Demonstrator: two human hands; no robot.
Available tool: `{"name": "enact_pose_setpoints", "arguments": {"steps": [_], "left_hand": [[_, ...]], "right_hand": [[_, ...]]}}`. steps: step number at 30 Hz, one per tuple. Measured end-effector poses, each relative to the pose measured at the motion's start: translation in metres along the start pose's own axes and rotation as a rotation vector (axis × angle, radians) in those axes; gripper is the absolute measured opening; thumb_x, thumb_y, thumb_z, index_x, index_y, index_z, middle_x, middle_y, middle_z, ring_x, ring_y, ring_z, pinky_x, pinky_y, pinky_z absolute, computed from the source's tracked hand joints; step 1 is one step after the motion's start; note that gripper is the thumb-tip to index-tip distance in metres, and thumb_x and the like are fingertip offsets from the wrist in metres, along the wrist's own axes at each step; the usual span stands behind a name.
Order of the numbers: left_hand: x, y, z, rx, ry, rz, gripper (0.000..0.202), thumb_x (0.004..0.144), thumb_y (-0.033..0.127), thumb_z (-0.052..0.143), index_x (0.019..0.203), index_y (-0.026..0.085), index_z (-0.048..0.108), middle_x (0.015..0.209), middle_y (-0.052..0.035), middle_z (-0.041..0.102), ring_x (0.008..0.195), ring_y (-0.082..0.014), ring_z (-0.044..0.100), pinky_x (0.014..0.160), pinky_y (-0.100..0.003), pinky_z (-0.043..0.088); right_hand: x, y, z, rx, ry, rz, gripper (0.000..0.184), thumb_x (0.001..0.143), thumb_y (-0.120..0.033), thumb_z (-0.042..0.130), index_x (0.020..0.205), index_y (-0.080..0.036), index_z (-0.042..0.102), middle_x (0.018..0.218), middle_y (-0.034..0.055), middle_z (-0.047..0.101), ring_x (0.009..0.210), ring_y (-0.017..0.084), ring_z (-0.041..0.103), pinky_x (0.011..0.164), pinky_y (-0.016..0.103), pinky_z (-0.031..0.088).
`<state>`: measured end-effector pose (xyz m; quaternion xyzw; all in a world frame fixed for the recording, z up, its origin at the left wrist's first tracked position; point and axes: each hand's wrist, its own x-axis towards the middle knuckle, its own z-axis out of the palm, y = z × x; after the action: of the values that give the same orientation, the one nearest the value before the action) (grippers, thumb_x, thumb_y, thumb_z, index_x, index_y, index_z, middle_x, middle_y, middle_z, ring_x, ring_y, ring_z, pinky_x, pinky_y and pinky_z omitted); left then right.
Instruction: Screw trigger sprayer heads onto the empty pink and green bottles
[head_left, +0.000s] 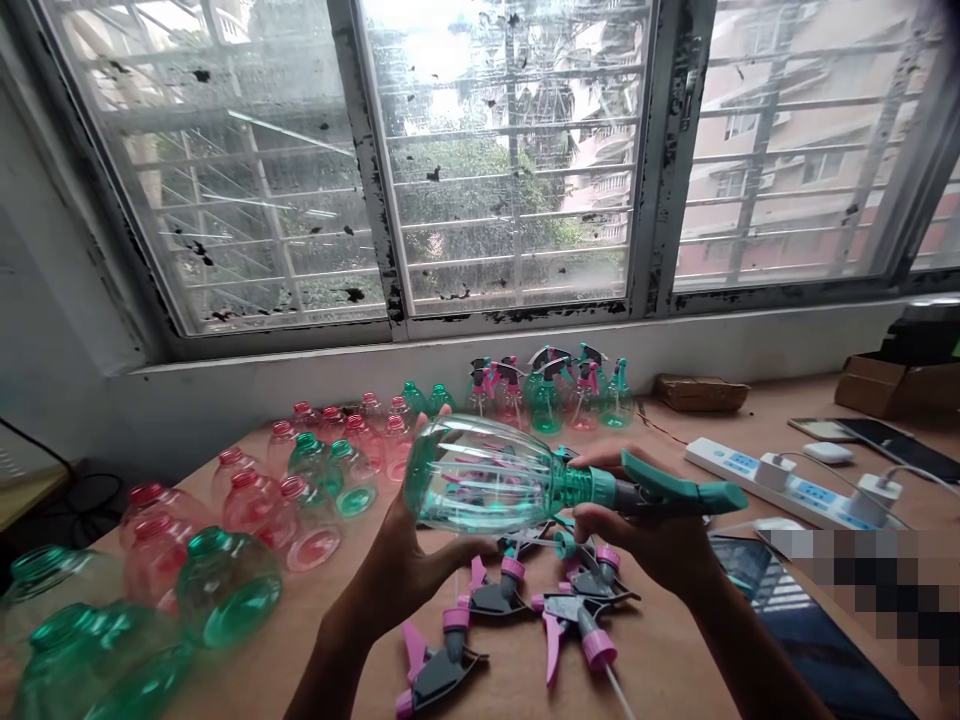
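A clear green bottle (pixel 484 475) lies sideways in the air above the table. My left hand (pixel 409 565) is wrapped round its base end at the left. At the bottle's neck, my right hand (pixel 652 545) grips a green and grey spray trigger head (pixel 637 490), its collar up against the neck; whether the threads are engaged I cannot tell. Under my hands lie several loose pink and grey spray heads (pixel 446 660), some with thin straws. A green-collared spray head (pixel 566 543) sits among them, partly hidden by my right hand.
Several open pink bottles (pixel 251 505) and green bottles (pixel 229 585) stand at the left. Bottles with spray heads (pixel 547 390) line the wall. At the right are a power strip (pixel 787 485), a dark tablet (pixel 817 630), phones and a cardboard box (pixel 877 385).
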<state>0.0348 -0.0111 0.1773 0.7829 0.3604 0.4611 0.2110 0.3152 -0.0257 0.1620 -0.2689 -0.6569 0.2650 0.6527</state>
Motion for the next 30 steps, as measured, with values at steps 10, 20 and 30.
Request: {"name": "enact_pose_setpoints", "arguments": {"steps": [10,20,30], "left_hand": [[0.0045,-0.0031,0.0003,0.103,0.133,0.066,0.089,0.091,0.056,0.08,0.167,0.031,0.039,0.176,-0.0146,0.042,0.16,-0.0407,0.046,0.131,-0.057,0.039],[0.0017,-0.0045,-0.0016,0.043,0.069,0.089,0.09,0.092,0.061,0.077,0.168,0.031,0.04,0.167,-0.0153,0.054,0.155,-0.0407,0.052,0.126,-0.058,0.047],[0.0039,-0.0049,0.0,0.1,0.174,0.148,0.057,0.088,0.05,0.086,0.137,0.026,0.069,0.123,-0.0086,0.081,0.115,-0.0303,0.08,0.1,-0.04,0.067]], "right_hand": [[0.0002,-0.0017,0.0029,0.013,-0.025,-0.007,0.026,0.086,-0.029,0.095,0.107,-0.029,0.079,0.066,-0.0065,0.077,0.051,0.015,0.073,0.054,0.025,0.061],[-0.0018,0.0044,0.0035,-0.038,-0.03,-0.039,0.029,0.089,-0.036,0.093,0.112,-0.03,0.076,0.065,-0.0067,0.076,0.052,0.016,0.074,0.052,0.025,0.059],[-0.0013,0.0049,0.0025,-0.012,-0.031,-0.003,0.027,0.088,-0.037,0.093,0.109,-0.029,0.078,0.063,-0.0076,0.074,0.052,0.014,0.071,0.053,0.024,0.056]]}}
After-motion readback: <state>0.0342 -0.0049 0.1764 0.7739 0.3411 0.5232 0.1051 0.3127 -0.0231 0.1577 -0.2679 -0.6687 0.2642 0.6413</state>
